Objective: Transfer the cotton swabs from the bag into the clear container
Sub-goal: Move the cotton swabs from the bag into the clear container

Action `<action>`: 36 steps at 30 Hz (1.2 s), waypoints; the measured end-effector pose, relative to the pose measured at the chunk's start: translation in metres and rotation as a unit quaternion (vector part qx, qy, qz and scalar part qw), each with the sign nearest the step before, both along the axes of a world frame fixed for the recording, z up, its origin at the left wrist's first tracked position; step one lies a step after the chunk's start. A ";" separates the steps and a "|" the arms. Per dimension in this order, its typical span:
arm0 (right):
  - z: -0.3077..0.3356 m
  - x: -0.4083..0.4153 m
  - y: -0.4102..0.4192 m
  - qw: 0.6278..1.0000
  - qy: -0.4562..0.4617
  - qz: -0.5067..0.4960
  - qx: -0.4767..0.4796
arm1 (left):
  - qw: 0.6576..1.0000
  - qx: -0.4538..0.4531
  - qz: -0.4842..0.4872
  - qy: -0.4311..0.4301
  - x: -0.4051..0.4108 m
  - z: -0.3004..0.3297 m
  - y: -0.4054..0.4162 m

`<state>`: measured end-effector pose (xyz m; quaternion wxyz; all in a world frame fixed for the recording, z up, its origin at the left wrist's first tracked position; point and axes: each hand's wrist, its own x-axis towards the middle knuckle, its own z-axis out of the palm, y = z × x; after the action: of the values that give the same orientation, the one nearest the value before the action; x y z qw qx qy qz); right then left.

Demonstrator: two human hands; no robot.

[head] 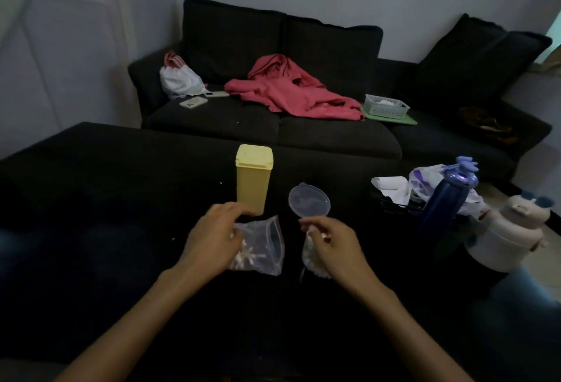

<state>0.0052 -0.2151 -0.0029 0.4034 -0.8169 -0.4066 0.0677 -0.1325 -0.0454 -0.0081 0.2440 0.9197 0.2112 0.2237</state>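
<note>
A small clear zip bag [264,248] with a few cotton swabs [247,257] inside lies on the dark table. My left hand [212,237] grips the bag's left edge. My right hand [329,240] pinches some cotton swabs over the clear container [312,260], which shows white swabs inside and is partly hidden by the hand. The container's round clear lid [309,201] lies flat just behind my right hand.
A tall yellow box [253,180] stands behind the bag. At the right sit a dark blue bottle [444,202], a white bottle [510,236], paper and a plastic bag [425,181]. A dark sofa [273,126] with a pink garment is beyond the table.
</note>
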 end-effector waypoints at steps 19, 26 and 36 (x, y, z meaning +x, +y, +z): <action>-0.033 -0.005 0.025 0.960 0.203 0.141 -0.130 | 0.963 -0.163 0.118 0.176 -0.009 -0.049 0.029; -0.050 -0.016 0.032 0.978 0.059 0.086 -0.182 | 0.938 -0.278 0.099 0.183 -0.008 -0.049 0.031; -0.036 -0.012 0.034 0.981 0.174 0.033 -0.084 | 0.840 -0.529 0.041 0.118 -0.010 -0.040 0.021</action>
<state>-0.0064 -0.1813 -0.0393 0.3950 -0.8100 -0.3498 0.2560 -0.1423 -0.0242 -0.0482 0.6571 0.6608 0.3621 -0.0221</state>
